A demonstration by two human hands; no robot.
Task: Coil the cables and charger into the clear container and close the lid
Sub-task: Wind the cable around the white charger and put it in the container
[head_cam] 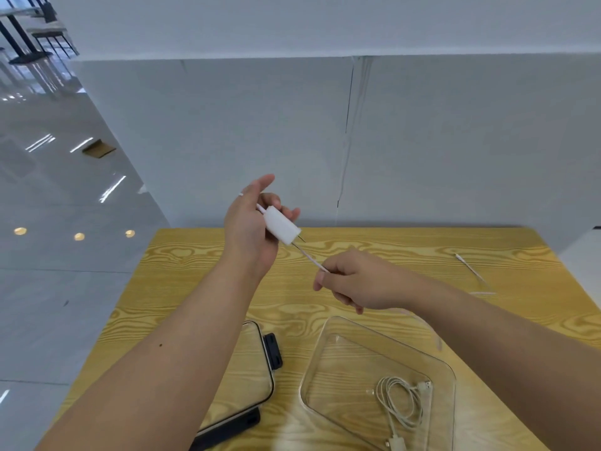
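My left hand (250, 229) is raised above the wooden table (201, 255) and holds a white charger (281, 226) with its prongs pointing down to the right. A white cable (310, 257) runs from the charger to my right hand (354, 281), which pinches it. The rest of this cable trails right, and its far end (468, 265) lies on the table. The clear container (325, 349) stands open near the front, with a coiled white cable (401, 400) inside. The clear lid (257, 369) with black clips lies to its left, partly under my left forearm.
A grey partition wall (422, 141) rises right behind the table. To the left, the table edge drops to a glossy tiled floor (65, 255) with a brown flat object (99, 148) on it and furniture legs far off.
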